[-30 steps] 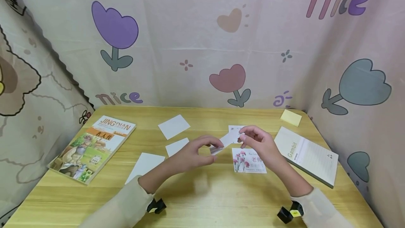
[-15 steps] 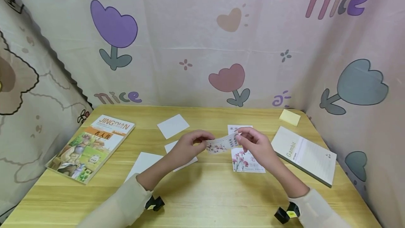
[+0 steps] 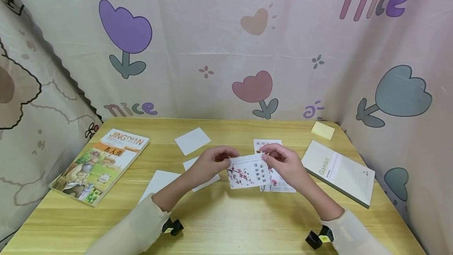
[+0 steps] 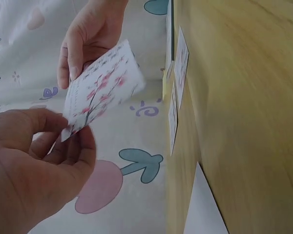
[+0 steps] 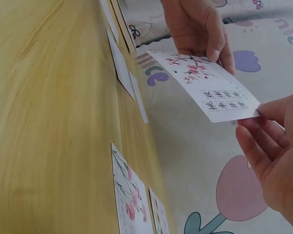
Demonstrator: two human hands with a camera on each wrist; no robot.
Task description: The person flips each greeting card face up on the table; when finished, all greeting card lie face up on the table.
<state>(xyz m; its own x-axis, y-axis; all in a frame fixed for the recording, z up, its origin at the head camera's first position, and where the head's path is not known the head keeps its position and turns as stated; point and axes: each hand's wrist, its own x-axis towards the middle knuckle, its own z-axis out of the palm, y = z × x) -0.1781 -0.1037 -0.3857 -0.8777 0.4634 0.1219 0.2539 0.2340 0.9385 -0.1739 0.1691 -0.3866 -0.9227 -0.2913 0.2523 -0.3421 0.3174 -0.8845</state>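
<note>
A white card (image 3: pixel 246 173) printed with pink blossom and columns of dark characters is held up above the table. My left hand (image 3: pixel 208 167) pinches its left corner between thumb and fingers. At the other upper corner, my right hand (image 3: pixel 287 164) pinches it likewise. Both wrist views show the card (image 4: pixel 105 87) stretched between the two hands, its printed face visible. Behind it on the table lies a carnation card (image 3: pixel 284 183), partly covered in the head view. Farther back is another printed card (image 3: pixel 266 142), partly hidden by my right hand.
Blank white cards lie to the left, one at the back (image 3: pixel 192 141), one behind my left hand (image 3: pixel 207 183) and one by the forearm (image 3: pixel 159 182). A magazine (image 3: pixel 100 166) is at far left. A Gambit notebook (image 3: pixel 339 172) and yellow sticky notes (image 3: pixel 323 130) sit at right.
The right hand has come to grip the card's other end, and the card has turned so its blossom print faces up toward the head camera. It now overlaps the carnation card in view.
</note>
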